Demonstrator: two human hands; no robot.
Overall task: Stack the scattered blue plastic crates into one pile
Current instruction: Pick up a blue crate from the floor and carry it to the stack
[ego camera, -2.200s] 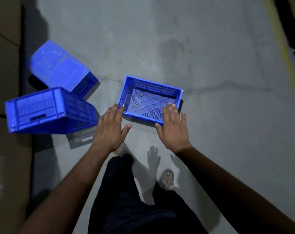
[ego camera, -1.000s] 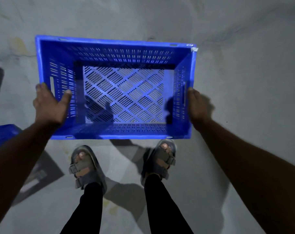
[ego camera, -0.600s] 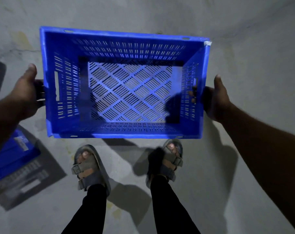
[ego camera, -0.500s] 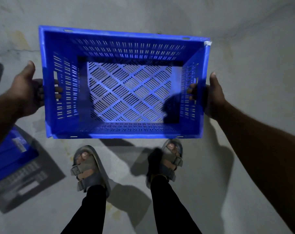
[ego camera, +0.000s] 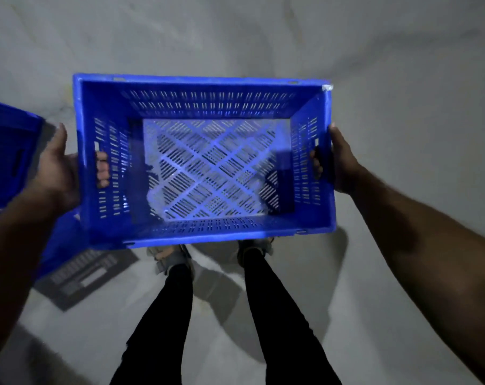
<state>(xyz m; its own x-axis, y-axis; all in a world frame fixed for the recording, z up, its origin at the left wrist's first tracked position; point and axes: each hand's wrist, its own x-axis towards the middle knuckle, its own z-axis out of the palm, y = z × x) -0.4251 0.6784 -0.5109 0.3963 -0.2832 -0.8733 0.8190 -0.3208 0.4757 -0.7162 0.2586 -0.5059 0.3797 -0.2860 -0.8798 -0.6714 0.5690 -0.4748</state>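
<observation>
An open-topped blue crate [ego camera: 202, 234] with slotted walls and a lattice floor hangs in the air in front of me, opening up. My left hand [ego camera: 59, 169] grips its left end, fingers showing through the handle slot. My right hand [ego camera: 339, 162] grips the right end the same way. A second blue crate [ego camera: 5, 151] lies at the left edge, partly behind my left arm. Another blue crate part [ego camera: 59, 245] shows below my left forearm.
The floor [ego camera: 402, 79] is bare grey concrete. My two legs in black trousers [ego camera: 174, 315] and sandalled feet stand just under the held crate. A slotted shadow [ego camera: 83, 276] falls on the floor at the lower left.
Both hands took hold of the crate's ends and lifted it off the floor. Since half a second ago the view has swung left, so the crates at the left edge show more.
</observation>
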